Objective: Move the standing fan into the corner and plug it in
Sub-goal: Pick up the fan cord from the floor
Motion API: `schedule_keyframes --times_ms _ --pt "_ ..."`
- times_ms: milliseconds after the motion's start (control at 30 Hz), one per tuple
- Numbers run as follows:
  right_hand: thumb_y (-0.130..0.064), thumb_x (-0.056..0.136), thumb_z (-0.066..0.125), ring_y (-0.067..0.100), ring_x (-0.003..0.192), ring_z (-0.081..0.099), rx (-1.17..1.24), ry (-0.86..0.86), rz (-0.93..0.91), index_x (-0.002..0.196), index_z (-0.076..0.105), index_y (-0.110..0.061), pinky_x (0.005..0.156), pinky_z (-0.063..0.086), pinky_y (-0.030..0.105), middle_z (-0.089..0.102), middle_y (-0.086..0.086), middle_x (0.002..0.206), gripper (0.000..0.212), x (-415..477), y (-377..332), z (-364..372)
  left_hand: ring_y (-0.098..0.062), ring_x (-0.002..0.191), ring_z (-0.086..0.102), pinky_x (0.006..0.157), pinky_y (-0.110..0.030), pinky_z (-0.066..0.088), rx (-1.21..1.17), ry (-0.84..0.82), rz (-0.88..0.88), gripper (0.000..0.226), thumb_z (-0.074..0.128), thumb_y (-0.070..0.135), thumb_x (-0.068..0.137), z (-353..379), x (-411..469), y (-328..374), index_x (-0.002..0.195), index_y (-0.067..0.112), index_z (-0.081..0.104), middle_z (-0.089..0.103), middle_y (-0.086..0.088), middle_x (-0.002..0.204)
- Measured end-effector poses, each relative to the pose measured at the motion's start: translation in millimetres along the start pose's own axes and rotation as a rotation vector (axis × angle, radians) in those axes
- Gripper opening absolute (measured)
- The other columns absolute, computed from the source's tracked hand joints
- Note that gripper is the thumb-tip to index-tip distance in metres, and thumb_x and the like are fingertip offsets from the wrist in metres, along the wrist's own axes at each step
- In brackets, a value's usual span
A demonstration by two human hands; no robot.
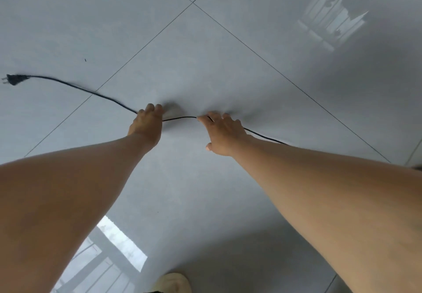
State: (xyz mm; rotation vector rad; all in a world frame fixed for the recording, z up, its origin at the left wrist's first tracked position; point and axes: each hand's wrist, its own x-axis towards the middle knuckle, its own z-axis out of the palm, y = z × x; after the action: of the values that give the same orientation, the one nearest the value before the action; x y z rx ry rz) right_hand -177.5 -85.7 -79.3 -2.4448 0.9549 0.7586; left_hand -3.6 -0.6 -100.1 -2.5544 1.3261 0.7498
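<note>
Cord (180,117), one black line, crosses the middle of the frame over the grey tile floor (228,64). Its one plug (14,79) lies at the left edge. Two hands hold it: left hand (146,124) with fingers closed around it, right hand (222,132) pinching it at the fingertips. One shoe (172,282) shows at bottom centre.

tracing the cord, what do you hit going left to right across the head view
plug → left hand gripping the cord → short free span of cord → right hand pinching it → cord passing behind the right forearm
</note>
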Motion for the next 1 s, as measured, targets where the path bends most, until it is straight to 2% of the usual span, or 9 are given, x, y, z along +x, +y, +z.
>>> schedule_keyframes --times_ms 133,233,300,400,533,633,767,900,1000 --pt "-0.032 0.086 0.070 0.037 0.140 0.032 -0.031 -0.038 -0.018 0.147 0.031 -0.021 0.105 0.038 0.051 0.034 0.007 0.154 0.073 -7.5 -4.2 5.6 -0.037 0.098 0.051 0.075 -0.037 0.037 -0.109 -0.062 -0.069 0.018 0.043 0.000 0.090 11.2 -10.5 -0.8 0.105 0.001 0.053 0.053 -0.020 0.114" --pt "-0.031 0.088 0.068 0.034 0.136 0.038 -0.017 -0.070 -0.006 0.147 0.031 -0.021 0.103 0.038 0.049 0.041 0.005 0.150 0.071 -17.6 -5.6 4.3 -0.033 0.092 0.054 0.070 -0.034 0.039 -0.072 -0.022 0.032 0.018 0.045 0.001 0.090 10.0 -26.7 8.9 0.097 0.006 0.062 0.059 -0.014 0.105" --pt "-0.030 0.089 0.066 0.033 0.132 0.041 0.009 -0.085 -0.003 0.145 0.033 -0.020 0.100 0.038 0.047 0.048 0.006 0.145 0.065 -28.3 -7.8 -0.7 -0.029 0.099 0.054 0.077 -0.034 0.040 0.004 0.054 0.150 0.017 0.052 0.005 0.091 6.3 -39.9 16.3 0.095 0.013 0.067 0.062 -0.009 0.102" --pt "-0.027 0.092 0.061 0.031 0.127 0.045 0.048 -0.096 -0.007 0.141 0.039 -0.018 0.097 0.039 0.045 0.056 0.007 0.134 0.055 -47.5 -13.3 -14.2 -0.024 0.102 0.052 0.090 -0.036 0.031 0.039 0.111 0.221 0.013 0.055 0.016 0.092 -7.2 -58.8 30.7 0.094 0.021 0.067 0.064 0.000 0.098" --pt "-0.016 0.092 0.058 0.029 0.120 0.052 0.158 -0.099 0.052 0.128 0.056 -0.018 0.096 0.039 0.041 0.063 0.008 0.121 0.036 -76.3 -19.4 -43.2 -0.019 0.095 0.058 0.086 -0.036 0.023 -0.108 0.125 0.197 0.010 0.056 0.018 0.092 -37.5 -88.8 52.9 0.089 0.023 0.064 0.068 0.004 0.095" --pt "-0.021 0.094 0.057 0.029 0.114 0.057 0.224 -0.068 0.099 0.117 0.065 -0.020 0.095 0.039 0.040 0.067 0.007 0.114 0.023 -101.8 -19.5 -69.9 -0.018 0.090 0.060 0.085 -0.036 0.024 -0.196 0.098 0.214 0.008 0.057 0.025 0.092 -64.6 -107.5 61.5 0.088 0.022 0.062 0.071 0.005 0.094" --pt "-0.013 0.093 0.055 0.027 0.113 0.055 0.166 -0.003 0.134 0.110 0.069 -0.022 0.096 0.036 0.041 0.069 0.005 0.108 0.023 -144.1 -8.7 -116.2 -0.017 0.099 0.055 0.092 -0.038 0.025 0.008 0.078 0.255 0.019 0.057 0.039 0.091 -113.7 -129.3 68.8 0.092 0.022 0.066 0.068 0.005 0.094" --pt "-0.004 0.089 0.053 0.028 0.113 0.052 0.052 0.020 0.235 0.109 0.067 -0.017 0.091 0.034 0.040 0.067 0.006 0.106 0.027 -182.9 13.2 -155.4 -0.021 0.108 0.046 0.089 -0.044 0.023 0.218 0.019 0.162 0.020 0.049 0.036 0.096 -159.7 -137.0 64.4 0.101 0.029 0.067 0.065 0.007 0.103" --pt "0.003 0.082 0.051 0.030 0.109 0.053 0.021 -0.020 0.330 0.097 0.059 -0.014 0.091 0.034 0.039 0.054 0.004 0.084 0.025 -216.3 29.1 -186.9 -0.021 0.100 0.047 0.080 -0.038 0.024 0.252 0.031 0.136 0.019 0.049 0.029 0.097 -198.5 -147.0 72.9 0.100 0.031 0.068 0.062 0.006 0.100"
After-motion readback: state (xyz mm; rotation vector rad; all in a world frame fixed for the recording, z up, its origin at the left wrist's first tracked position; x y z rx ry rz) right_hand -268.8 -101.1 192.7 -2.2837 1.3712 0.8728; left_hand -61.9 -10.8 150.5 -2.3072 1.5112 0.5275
